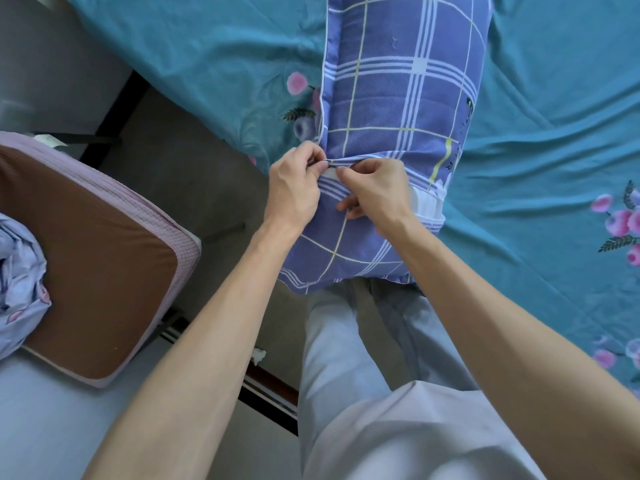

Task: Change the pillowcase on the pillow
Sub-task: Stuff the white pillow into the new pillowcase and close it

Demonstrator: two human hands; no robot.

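Observation:
A pillow in a blue-violet checked pillowcase (401, 84) lies lengthwise on the bed, its near end hanging over the edge against my legs. A strip of the white pillow (429, 206) shows at the case's opening on the right. My left hand (294, 188) pinches the folded edge of the pillowcase at the opening. My right hand (374, 192) pinches the same edge just beside it, fingers curled into the fabric. Both hands sit close together at the pillow's left side.
The bed carries a teal sheet (554, 116) with pink flowers. At the left stands a seat with a brown cushion (104, 258), and a crumpled pale floral cloth (17, 282) lies on it. Grey floor (180, 161) lies between seat and bed.

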